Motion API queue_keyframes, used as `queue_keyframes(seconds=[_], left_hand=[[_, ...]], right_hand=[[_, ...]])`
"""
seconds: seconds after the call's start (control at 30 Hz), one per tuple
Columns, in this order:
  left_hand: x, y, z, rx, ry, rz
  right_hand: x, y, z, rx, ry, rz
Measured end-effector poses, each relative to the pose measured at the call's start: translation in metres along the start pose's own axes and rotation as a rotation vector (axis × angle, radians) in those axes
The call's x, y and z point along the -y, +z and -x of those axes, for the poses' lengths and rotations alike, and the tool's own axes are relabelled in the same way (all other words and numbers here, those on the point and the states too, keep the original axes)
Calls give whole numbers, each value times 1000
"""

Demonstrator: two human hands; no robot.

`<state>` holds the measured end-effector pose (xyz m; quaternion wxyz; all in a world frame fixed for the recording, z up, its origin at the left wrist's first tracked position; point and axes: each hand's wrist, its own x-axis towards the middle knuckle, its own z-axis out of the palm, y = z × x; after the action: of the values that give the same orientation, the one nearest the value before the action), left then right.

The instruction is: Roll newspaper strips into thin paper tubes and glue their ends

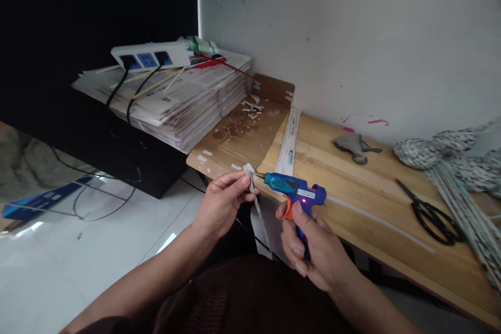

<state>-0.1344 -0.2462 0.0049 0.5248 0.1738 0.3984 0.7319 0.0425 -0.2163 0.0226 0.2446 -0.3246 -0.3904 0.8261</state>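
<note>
My right hand (309, 242) is wrapped round the handle of a blue hot glue gun (289, 188) with an orange trigger and a lit red light. Its nozzle points left and meets, or nearly meets, the tip of a thin paper strip (258, 211). Thumb and fingers of my left hand (229, 195) pinch that strip near its upper end. From there the strip hangs down over the table's front edge, with its lower part near my lap.
A newspaper stack (211, 104) carries a power strip (151, 56) with plugged-in cords. Paper scraps lie on a cardboard sheet (235, 135). Rightward on the wooden table (376, 182) are a grey cloth-like piece (354, 147), black scissors (430, 214) and bundled rolled-paper sticks (462, 203).
</note>
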Motion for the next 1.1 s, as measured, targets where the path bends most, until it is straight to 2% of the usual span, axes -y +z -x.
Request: queue_keyframes(seconds=[0.27, 0.47, 0.7, 0.83, 0.97, 1.1], left_hand=[[-2, -1, 0, 27, -81, 26], [-1, -2, -2, 2, -85, 47], [-3, -3, -2, 16, -73, 17], [-8, -9, -1, 64, -61, -17], [-18, -23, 0, 109, -26, -97], [-36, -42, 0, 53, 74, -112]], right_hand=[[0, -6, -4, 6, -1, 82], [0, -10, -4, 53, 14, 79], [19, -1, -10, 44, -36, 53], [29, 0, -26, 20, -7, 80], [37, -1, -51, 24, 29, 75], [45, 3, -74, 8, 73, 80]])
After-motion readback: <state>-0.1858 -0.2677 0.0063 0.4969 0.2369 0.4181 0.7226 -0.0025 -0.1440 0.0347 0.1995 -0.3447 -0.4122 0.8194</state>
